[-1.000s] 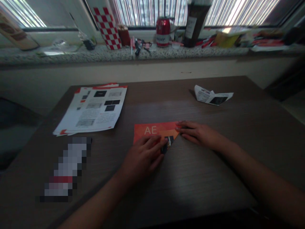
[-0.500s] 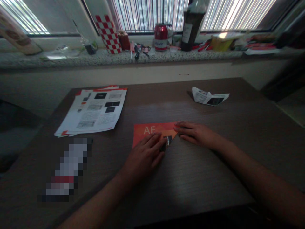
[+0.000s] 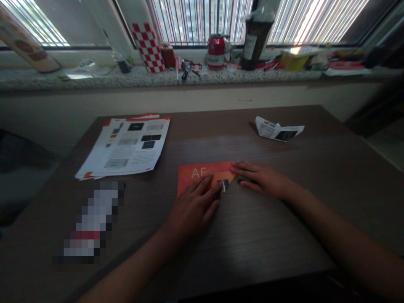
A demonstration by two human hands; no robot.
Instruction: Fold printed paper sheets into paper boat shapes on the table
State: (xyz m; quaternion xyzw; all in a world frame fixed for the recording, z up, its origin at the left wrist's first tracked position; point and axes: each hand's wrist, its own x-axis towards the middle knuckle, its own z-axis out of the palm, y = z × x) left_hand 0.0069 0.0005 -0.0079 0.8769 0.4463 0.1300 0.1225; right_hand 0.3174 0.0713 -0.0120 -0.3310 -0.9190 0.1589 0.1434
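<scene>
A red and orange sheet of paper (image 3: 186, 173), printed with large pale letters, lies on the table before me. Its right side is folded over at a slant. My left hand (image 3: 195, 202) rests across the sheet with its fingers stretched out, covering the lower middle part. At the sheet's upper right corner, the fingertips of my right hand (image 3: 257, 176) press on the paper, with the fingers extended. The lower left of the paper is hidden under my left hand. Further back on the right stands a folded paper boat (image 3: 276, 129) with print on it.
A stack of printed sheets (image 3: 135, 147) lies at the back left of the table (image 3: 271, 240). Nearer me on the left is a blurred-out phone-shaped object (image 3: 91, 221). Along the granite sill (image 3: 139, 80) stand a red can (image 3: 216, 51), a dark bottle (image 3: 254, 44) and a checkered container (image 3: 148, 47).
The view has shifted slightly. Both hands stay in nearly the same place on the paper, and the fold looks unchanged.
</scene>
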